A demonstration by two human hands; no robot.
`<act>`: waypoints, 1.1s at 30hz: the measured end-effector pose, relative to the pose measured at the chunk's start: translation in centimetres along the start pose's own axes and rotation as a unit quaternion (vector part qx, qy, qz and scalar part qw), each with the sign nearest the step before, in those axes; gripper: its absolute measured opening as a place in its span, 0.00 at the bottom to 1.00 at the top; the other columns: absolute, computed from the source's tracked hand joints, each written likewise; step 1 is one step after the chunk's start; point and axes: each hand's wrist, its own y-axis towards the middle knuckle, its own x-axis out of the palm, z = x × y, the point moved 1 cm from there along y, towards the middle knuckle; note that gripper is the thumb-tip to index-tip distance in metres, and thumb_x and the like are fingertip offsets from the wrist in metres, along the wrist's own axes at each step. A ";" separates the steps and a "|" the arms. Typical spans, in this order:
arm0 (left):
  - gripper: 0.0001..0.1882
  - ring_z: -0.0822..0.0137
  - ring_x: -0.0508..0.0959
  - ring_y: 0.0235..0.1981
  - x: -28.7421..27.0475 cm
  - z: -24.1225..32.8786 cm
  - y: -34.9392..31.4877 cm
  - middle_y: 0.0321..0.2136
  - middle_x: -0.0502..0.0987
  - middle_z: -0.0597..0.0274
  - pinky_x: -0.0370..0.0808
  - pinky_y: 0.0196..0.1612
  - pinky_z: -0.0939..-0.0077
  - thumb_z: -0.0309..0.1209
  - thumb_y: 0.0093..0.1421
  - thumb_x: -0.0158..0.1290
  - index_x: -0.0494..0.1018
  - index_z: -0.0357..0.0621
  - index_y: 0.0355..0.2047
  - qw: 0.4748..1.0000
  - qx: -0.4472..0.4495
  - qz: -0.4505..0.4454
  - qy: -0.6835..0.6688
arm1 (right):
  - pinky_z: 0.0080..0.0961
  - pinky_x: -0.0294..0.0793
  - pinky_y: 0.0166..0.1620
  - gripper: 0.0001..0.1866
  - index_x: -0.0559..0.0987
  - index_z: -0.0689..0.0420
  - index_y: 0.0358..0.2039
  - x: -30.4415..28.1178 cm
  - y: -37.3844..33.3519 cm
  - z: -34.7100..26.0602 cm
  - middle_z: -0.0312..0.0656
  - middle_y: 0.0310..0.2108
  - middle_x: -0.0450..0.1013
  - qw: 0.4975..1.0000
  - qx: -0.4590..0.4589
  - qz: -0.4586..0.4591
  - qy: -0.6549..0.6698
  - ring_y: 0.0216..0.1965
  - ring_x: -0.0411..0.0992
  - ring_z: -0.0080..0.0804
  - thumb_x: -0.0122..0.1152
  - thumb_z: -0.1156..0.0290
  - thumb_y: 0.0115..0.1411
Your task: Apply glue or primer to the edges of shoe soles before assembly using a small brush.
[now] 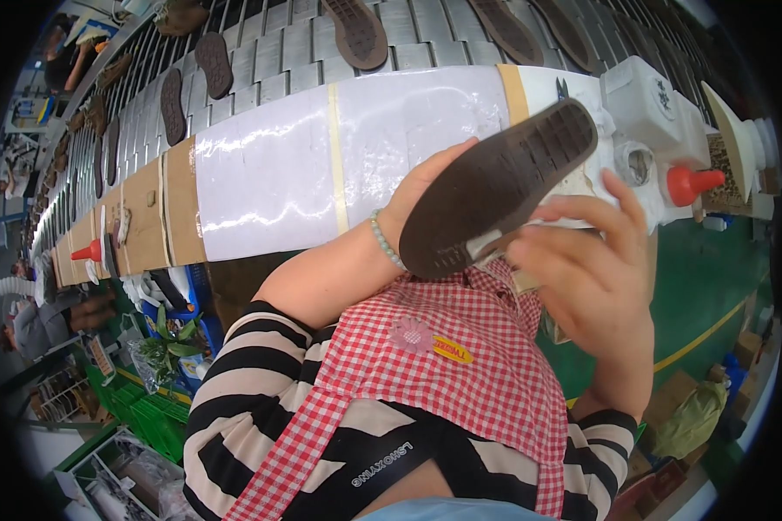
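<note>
A dark brown shoe sole (504,182), its grooved underside showing, is tilted above the worktable's near edge. My left hand (401,201) is closed round its left edge from behind; most of those fingers are hidden. At the sole's right edge is my right hand (595,265), thumb and lower fingers curled in and the index finger raised. A small pale piece (485,245) lies between the right fingertips and the sole's lower edge. Whether it is a tool or a part of the sole I cannot tell.
Beyond the white-covered worktable (269,191), more soles (356,35) lie on a metal slat conveyor (269,61). At the right stand a white plastic container (660,113) and a red nozzle cap (693,184). A blue crate (202,304) and a plant (175,343) are at lower left.
</note>
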 end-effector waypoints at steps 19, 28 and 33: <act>0.35 0.39 0.55 0.70 2.6 -0.3 0.0 0.70 0.52 0.44 0.65 0.67 0.42 0.49 0.73 0.34 0.50 0.38 0.71 0.991 0.094 0.026 0.096 | 0.48 0.68 0.57 0.24 0.80 0.59 0.40 3.6 -2.3 -0.9 0.40 0.34 0.77 0.971 0.169 0.123 0.120 0.41 0.75 0.42 0.77 0.73 0.41; 0.32 0.39 0.58 0.69 2.8 -0.8 -0.8 0.68 0.60 0.47 0.58 0.69 0.43 0.48 0.74 0.32 0.53 0.42 0.71 0.986 0.078 0.046 0.138 | 0.52 0.67 0.59 0.24 0.79 0.58 0.40 2.9 -2.3 -0.4 0.39 0.34 0.76 0.972 0.158 0.159 0.064 0.41 0.75 0.41 0.76 0.73 0.40; 0.32 0.39 0.59 0.68 2.2 -1.1 -0.8 0.68 0.59 0.46 0.61 0.68 0.43 0.48 0.74 0.31 0.53 0.41 0.71 0.997 0.054 0.027 0.045 | 0.49 0.68 0.57 0.24 0.80 0.58 0.40 2.7 -2.3 -0.2 0.37 0.31 0.76 0.973 0.149 0.172 0.046 0.40 0.75 0.40 0.76 0.73 0.39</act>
